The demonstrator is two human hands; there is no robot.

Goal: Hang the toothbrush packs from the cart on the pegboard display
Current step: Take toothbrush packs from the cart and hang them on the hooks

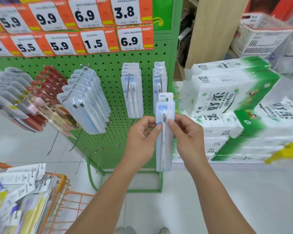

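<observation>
Both hands are holding a small stack of toothbrush packs [165,132] upright between them, in front of the lower right part of the green pegboard display [108,78]. The left hand [141,141] is pinching the stack's left edge, its thumb lying across the front of the card just below the brush head, while the right hand [188,134] is gripping the right edge with its thumb pressing on the front at about the same height. A second pack is peeking up behind the front one, its hang tab showing above the front card. The stack is sitting just below and slightly in front of the rightmost hanging row of toothbrush packs [159,78], and the neighbouring hook of similar packs [132,88] is hanging just to its left. Further left, a fuller hook of blister-packed toothbrushes [86,100] is fanning outward, and beyond it red-carded packs [47,86] are crowding the board. Orange and white price tags [91,27] are running in two rows along the top of the display. At the lower left, an orange wire cart [61,196] is carrying a loose heap of more packs [19,184]. To the right of the display, wrapped bundles of tissue paper [226,98] are stacked high, with a white plastic basket [260,36] resting above them.
</observation>
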